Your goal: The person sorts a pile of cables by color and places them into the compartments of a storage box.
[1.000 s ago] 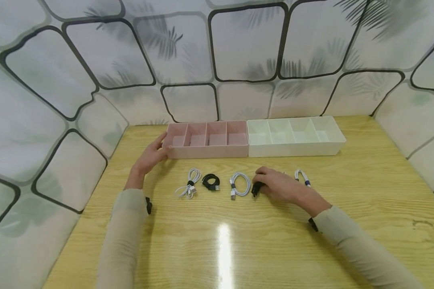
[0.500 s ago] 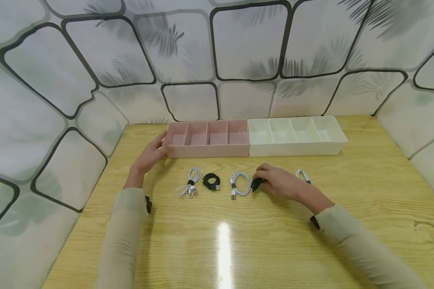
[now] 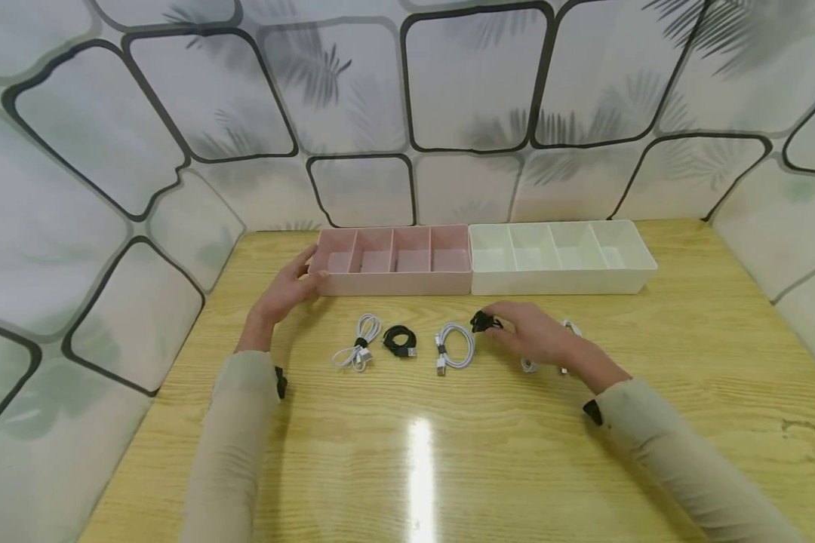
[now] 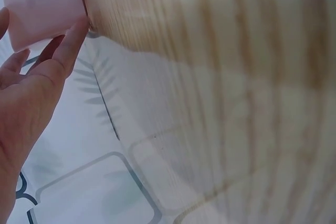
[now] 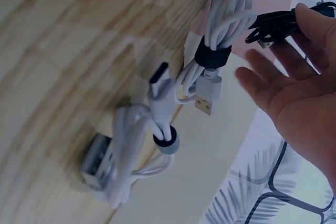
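My left hand holds the left end of a pink divided storage box, its thumb at the front wall and fingers at the end wall. In the left wrist view, fingers touch the pink wall. My right hand pinches a black cable bundle between thumb and fingers, held above the table. In the right wrist view this black cable hangs past two coiled white cables. A white cable with a black tie, a black coil and another white coil lie to the left.
A white divided box stands end to end with the pink one at the table's back. Partly covered by the right hand, two white cables, one coil and one loop, lie on the wooden table. Patterned cloth walls enclose it.
My right hand has lifted the black cable bundle and moved slightly away from me, baring part of a white coil below. The left hand stays at the pink box.
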